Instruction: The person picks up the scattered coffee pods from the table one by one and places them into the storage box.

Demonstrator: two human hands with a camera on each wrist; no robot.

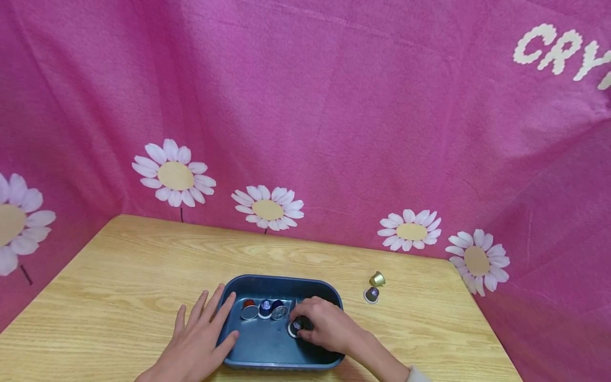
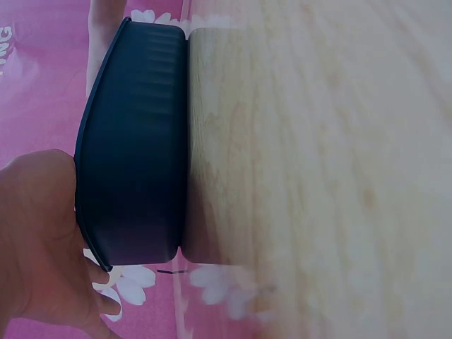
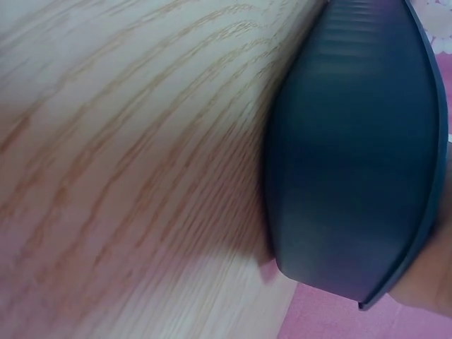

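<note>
A dark blue rectangular bin (image 1: 281, 365) stands on the wooden table. My right hand (image 1: 329, 324) reaches over its right side and pinches a black coffee capsule (image 1: 296, 327) low inside it. Left of that capsule, a red capsule (image 1: 249, 310), a purple-blue capsule (image 1: 265, 308) and a dark blue capsule (image 1: 279, 311) sit in a row. Part of another capsule shows beside my right fingers. My left hand (image 1: 200, 334) rests at the bin's left rim with fingers straight and spread; the left wrist view shows the palm against the bin wall (image 2: 134, 141).
Outside the bin, on the table to its right, lie a gold capsule (image 1: 377, 279) and a dark capsule (image 1: 371, 295). A pink cloth (image 1: 305, 116) with white daisies hangs behind the wooden table (image 1: 157, 254) and along its sides.
</note>
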